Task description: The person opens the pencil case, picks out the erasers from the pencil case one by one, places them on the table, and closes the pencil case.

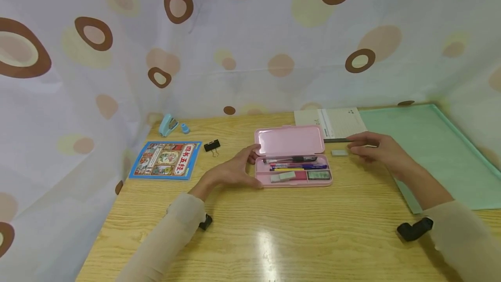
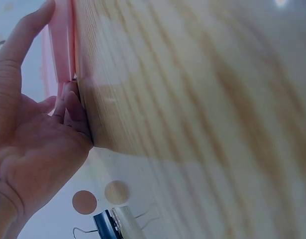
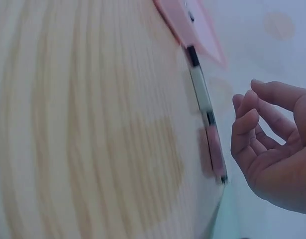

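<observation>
A pink pencil case [image 1: 289, 184] lies with its lid [image 1: 291, 139] folded back. Inside are several pens [image 1: 301, 159], a white eraser [image 1: 282, 176] and a grey-green block [image 1: 318, 175] in the right compartment. My left hand [image 1: 232, 171] grips the case's left end, thumb at the front corner and fingers near the hinge; in the left wrist view the thumb lies along the pink wall [image 2: 61, 45]. Right of the case, a small whitish eraser [image 1: 339, 152] rests on the table. Beside it hovers my right hand [image 1: 377, 150], fingers loosely bent and holding nothing.
A notebook [image 1: 340, 123] lies behind the eraser, and a pale green tray [image 1: 442, 156] extends to the right. On the left are a blue-bordered booklet [image 1: 166, 160], a light blue stapler [image 1: 168, 125], a small blue piece [image 1: 185, 129] and a black binder clip [image 1: 212, 145].
</observation>
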Available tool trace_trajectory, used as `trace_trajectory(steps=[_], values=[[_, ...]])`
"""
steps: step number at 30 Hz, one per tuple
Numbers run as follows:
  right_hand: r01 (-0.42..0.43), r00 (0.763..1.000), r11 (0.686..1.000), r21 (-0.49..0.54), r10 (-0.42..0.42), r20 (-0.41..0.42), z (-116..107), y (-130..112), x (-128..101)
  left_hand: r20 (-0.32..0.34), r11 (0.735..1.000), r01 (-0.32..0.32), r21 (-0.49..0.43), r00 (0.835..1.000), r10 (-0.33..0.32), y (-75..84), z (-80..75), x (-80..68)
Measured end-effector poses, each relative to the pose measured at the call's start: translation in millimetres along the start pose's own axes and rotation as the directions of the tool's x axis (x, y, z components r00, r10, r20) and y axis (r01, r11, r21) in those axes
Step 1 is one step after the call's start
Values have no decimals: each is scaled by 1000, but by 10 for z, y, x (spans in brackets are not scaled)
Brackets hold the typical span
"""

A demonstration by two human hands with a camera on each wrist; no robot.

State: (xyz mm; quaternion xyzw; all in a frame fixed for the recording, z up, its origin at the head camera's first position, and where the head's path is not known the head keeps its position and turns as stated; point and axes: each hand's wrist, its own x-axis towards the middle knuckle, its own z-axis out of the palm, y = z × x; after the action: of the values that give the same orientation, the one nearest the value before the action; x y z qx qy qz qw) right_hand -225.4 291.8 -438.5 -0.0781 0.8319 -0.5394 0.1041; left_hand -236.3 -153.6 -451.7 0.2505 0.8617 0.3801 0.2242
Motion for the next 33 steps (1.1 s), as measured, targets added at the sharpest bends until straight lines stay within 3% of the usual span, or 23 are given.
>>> trace_trajectory(steps=[8,15,22,25,29,33], values=[[57,988,997,58,-65,140,420,-234,35,-1,1000,7,-4,1000,-7,-4,0,-1],[80,969,992,99,-101,226,710,-302,101,-6,1000,1,0,1000,-1,-14,4,16],[75,931,979,187,-136,338,994,-379,160,-3,1000,2,6,1000,-2,-15,0,16],[98,926,986,131,-139,351,1109,-416,181,-3,1000,-1,10,1000,1,-21,1,20],[160,936,987,-5,-150,319,1223,-475,195,-3,1000,0,7,1000,0,-26,2,20],[170,944,984,-56,-146,294,1290,-525,192,-3,1000,0,-9,1000,0,-27,0,18]])
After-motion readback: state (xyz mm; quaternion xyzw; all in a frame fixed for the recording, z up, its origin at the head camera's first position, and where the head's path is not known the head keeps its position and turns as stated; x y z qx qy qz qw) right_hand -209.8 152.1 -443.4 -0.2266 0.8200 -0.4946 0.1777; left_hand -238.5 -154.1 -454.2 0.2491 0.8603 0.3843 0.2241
